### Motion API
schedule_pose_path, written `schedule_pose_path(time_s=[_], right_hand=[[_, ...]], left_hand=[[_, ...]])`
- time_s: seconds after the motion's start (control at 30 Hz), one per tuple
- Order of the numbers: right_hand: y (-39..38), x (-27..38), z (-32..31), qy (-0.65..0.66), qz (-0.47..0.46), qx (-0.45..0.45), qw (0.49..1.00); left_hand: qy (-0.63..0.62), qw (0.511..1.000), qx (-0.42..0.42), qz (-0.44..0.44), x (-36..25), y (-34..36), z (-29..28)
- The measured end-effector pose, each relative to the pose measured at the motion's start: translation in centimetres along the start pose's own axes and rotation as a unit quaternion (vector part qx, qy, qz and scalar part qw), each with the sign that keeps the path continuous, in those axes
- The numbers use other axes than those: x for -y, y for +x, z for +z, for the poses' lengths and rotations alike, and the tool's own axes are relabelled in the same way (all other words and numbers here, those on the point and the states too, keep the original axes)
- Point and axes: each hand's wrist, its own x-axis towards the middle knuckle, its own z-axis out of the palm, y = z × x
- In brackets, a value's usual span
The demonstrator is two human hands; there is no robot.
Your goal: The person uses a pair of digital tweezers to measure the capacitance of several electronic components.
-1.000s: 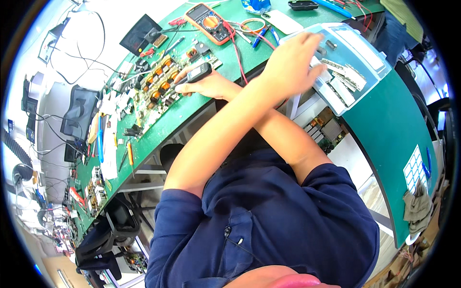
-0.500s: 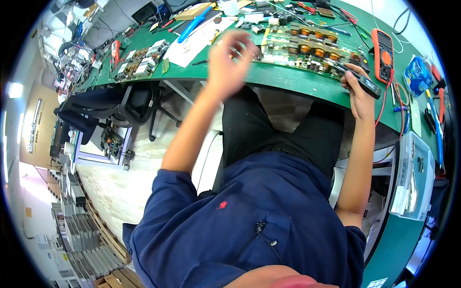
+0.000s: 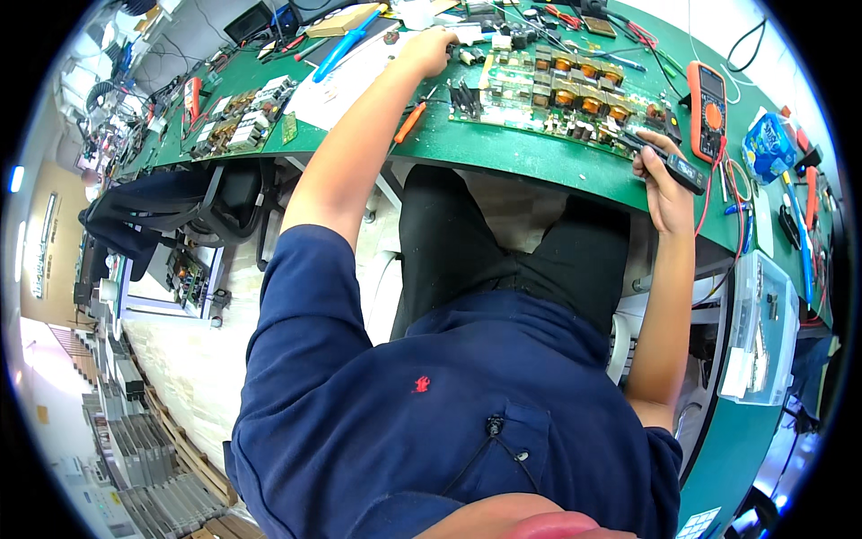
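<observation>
My right hand (image 3: 666, 187) is closed round a black pen-shaped tool (image 3: 684, 172) with a small display. Its front end reaches over the near right edge of a long green circuit board (image 3: 530, 112) carrying copper-wound coils and capacitors. My left hand (image 3: 429, 54) is stretched out to the far side of the bench, over the edge of a white paper sheet (image 3: 337, 99). Its fingers are curled down by small loose parts (image 3: 470, 57), and what they hold, if anything, is hidden. An orange-handled tool (image 3: 410, 123) lies near the bench's front edge, below the left wrist.
An orange multimeter (image 3: 708, 112) stands right of the board, with a blue packet (image 3: 768, 148) beyond it. A second board (image 3: 242, 121) lies at left. A blue-handled tool (image 3: 346, 49) rests by the paper. A clear plastic box (image 3: 761, 328) sits at the right.
My left hand has moved from above the bench's front edge forward to the far loose parts, uncovering the orange-handled tool. My right hand still holds the pen-shaped tool at the board. The view has shifted slightly.
</observation>
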Motion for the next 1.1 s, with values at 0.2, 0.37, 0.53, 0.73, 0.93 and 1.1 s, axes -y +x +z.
schedule_pose_path(time_s=[0.2, 0.37, 0.53, 0.73, 0.93, 1.1], right_hand=[[0.1, 0.0, 0.2, 0.009, -0.012, 0.019, 1.000], [0.0, -0.3, -1.1, -0.015, -0.049, 0.019, 0.999], [0.3, -0.5, -0.9, -0.037, -0.062, 0.041, 0.996], [0.4, -0.4, -0.7, -0.017, -0.053, 0.035, 0.998], [0.2, -0.3, -0.7, -0.002, -0.049, 0.031, 0.998], [-0.1, -0.3, -0.7, -0.005, -0.059, 0.041, 0.997]], left_hand=[[0.014, 0.995, -0.047, -0.088, -0.5, -0.9, -4.3], [-0.346, 0.913, -0.212, -0.030, -10.3, -7.2, -12.1], [-0.397, 0.896, -0.190, 0.052, -22.4, -15.6, -9.6], [-0.493, 0.851, -0.180, -0.017, -25.0, -13.6, -3.9], [-0.452, 0.886, -0.108, -0.004, -25.4, -13.8, -3.5], [-0.458, 0.882, -0.110, 0.023, -25.2, -13.3, -3.8]])
